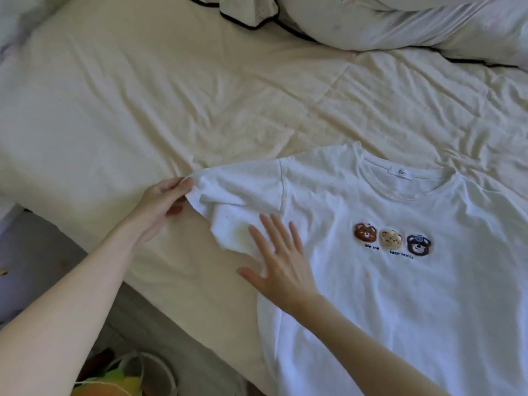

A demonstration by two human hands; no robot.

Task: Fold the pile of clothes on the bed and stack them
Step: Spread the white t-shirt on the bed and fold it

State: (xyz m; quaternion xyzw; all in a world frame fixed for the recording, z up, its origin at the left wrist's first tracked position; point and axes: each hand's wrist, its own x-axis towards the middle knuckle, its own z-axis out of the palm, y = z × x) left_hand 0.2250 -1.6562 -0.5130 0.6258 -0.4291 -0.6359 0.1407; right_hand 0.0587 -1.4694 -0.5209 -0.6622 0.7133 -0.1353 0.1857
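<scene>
A white T-shirt [400,295] with three bear faces on its chest lies front up on the cream bed sheet [171,110], collar toward the far side. My left hand [163,201] pinches the end of the shirt's left sleeve [240,192] and holds it stretched out sideways. My right hand [277,261] lies flat with fingers spread on the shirt's side just below that sleeve, pressing the cloth onto the bed.
Pale rumpled bedding [400,24] with black piping lies across the far right of the bed. The bed's near edge runs diagonally at lower left, with grey floor [37,252] beyond it and a basket with colourful items [128,378] at the bottom.
</scene>
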